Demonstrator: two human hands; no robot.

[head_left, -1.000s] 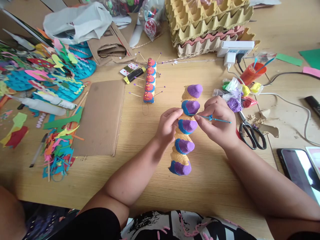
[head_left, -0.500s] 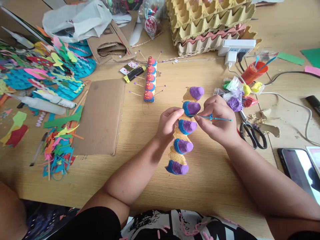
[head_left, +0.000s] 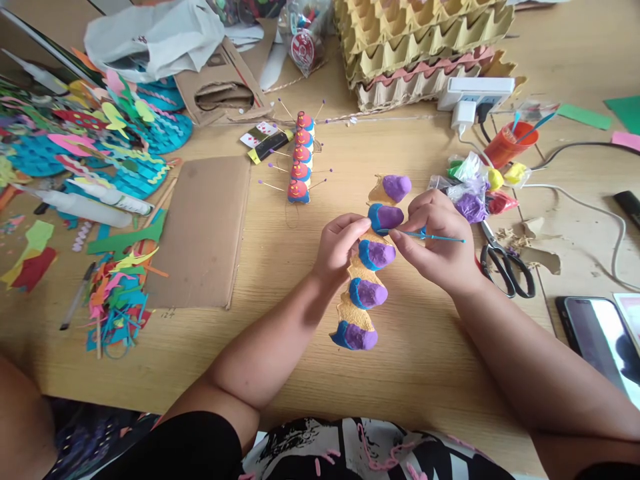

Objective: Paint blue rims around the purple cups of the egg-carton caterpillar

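My left hand (head_left: 345, 248) grips the side of an egg-carton strip (head_left: 361, 269) that has several bumps covered in purple and blue clay. In my right hand (head_left: 437, 240) is a thin blue tool (head_left: 445, 238), pinched between thumb and fingers. Its tip touches the blue clay at the edge of the second bump from the top. The topmost bump (head_left: 397, 188) shows purple clay over bare tan carton, without blue. Farther back stands a finished-looking strip (head_left: 301, 160) with red faces and purple-tipped pins.
Scissors (head_left: 506, 267), wrapped clay (head_left: 470, 193) and an orange cup (head_left: 513, 143) lie right. A phone (head_left: 597, 333) is near right. Egg trays (head_left: 420, 53) and a power strip (head_left: 475, 92) stand behind. Left are cardboard (head_left: 203, 233), glue bottles (head_left: 85, 208) and paper scraps (head_left: 117, 300).
The top end of the clay-covered strip has shifted very slightly to the right. Both hands keep nearly the same pose and hold.
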